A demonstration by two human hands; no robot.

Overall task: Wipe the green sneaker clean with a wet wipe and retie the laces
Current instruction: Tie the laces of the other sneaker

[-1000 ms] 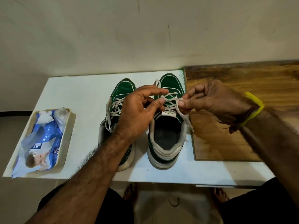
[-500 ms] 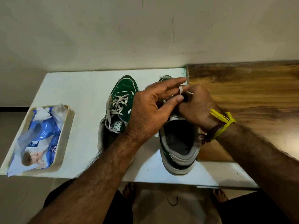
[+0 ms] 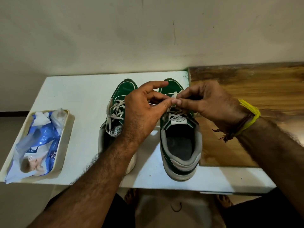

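Two green sneakers stand side by side on the white table [image 3: 79, 89], toes pointing away from me. The right sneaker [image 3: 181, 145] has its pale laces [image 3: 175, 96] drawn up over the tongue. My left hand [image 3: 144, 109] pinches the laces between thumb and forefinger. My right hand [image 3: 209, 102] pinches the same laces from the other side, fingertips meeting the left hand's. The left sneaker [image 3: 118, 99] lies partly under my left forearm, its laces loosely crossed.
A cream tray [image 3: 65, 139] at the table's left edge holds a blue wet-wipe pack [image 3: 37, 142] and crumpled wipes. A wooden board [image 3: 246, 89] covers the table's right side, touching the right sneaker. A wall stands close behind.
Both hands have lifted slightly off the right sneaker's tongue and now meet fingertip to fingertip on the laces. The tongue label shows again.
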